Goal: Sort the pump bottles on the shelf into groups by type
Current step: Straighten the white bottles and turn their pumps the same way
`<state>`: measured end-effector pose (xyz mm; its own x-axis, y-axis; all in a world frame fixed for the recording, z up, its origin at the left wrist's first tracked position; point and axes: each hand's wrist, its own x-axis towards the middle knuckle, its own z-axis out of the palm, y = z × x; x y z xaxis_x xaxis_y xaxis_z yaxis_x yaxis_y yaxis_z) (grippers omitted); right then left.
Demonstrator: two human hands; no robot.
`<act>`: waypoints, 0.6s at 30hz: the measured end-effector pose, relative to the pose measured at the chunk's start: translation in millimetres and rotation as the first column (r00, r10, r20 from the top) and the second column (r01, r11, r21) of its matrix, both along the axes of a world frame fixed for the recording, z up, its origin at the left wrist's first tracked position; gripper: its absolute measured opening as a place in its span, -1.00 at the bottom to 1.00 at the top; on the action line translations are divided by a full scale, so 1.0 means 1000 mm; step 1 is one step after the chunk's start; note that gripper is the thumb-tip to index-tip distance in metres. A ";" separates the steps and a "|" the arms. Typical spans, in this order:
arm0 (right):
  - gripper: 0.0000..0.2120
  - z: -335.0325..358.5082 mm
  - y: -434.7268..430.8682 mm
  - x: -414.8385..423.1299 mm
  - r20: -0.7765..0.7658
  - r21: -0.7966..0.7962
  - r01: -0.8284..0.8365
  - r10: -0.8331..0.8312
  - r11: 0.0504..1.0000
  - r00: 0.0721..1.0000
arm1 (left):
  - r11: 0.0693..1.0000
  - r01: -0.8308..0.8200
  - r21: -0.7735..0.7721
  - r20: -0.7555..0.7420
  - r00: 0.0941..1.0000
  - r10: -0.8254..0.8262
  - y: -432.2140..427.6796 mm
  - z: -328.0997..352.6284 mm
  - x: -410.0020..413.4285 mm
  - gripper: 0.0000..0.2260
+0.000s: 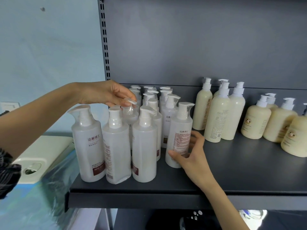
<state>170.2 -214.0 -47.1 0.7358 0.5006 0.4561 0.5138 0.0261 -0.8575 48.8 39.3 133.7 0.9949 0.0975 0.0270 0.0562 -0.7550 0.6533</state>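
Left hand (106, 94) pinched the pump head (131, 103) of a second-row white bottle (131, 116), with the fingers curled onto it from above. Right hand (192, 153) wrapped the lower body of an end white bottle (181, 130), thumb in front and fingers behind. That bottle stood upright at the right edge of the white group (144, 143), just beside its neighbours.

The white group sat at the left end of the shelf (240, 163), packed in rows and mostly touching, with clear wrap over the pumps. Tall cream bottles (219, 117) stood near, to its right. Squat cream bottles (255, 122) stood further right, well apart from the white ones. A pale box (41, 155) sat off the shelf's left end.

Step, judged: tidying the white group, since three types already looked separated, so the task seemed nearly done. The next move likely called for sliding the end bottle in against the group while keeping it upright. The pinched bottle would need a straight lift, as the pack was tight and a pump-only grip on the wrap could slip.
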 end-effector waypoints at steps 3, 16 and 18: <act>-0.28 0.004 -0.005 -0.001 -0.065 0.025 -0.098 0.099 0.995 0.993 | 1.000 -0.020 0.014 0.001 1.000 0.020 -0.002 0.001 -0.001 -0.77; -0.11 0.005 -0.004 -0.010 0.075 -0.085 -0.006 0.012 0.996 0.997 | 0.999 -0.026 0.046 -0.001 1.000 0.026 -0.004 0.001 -0.002 -0.77; -0.15 0.003 -0.005 -0.013 0.060 -0.114 -0.165 0.172 0.980 0.983 | 0.999 -0.019 0.038 -0.001 1.000 0.020 -0.003 0.001 -0.001 -0.76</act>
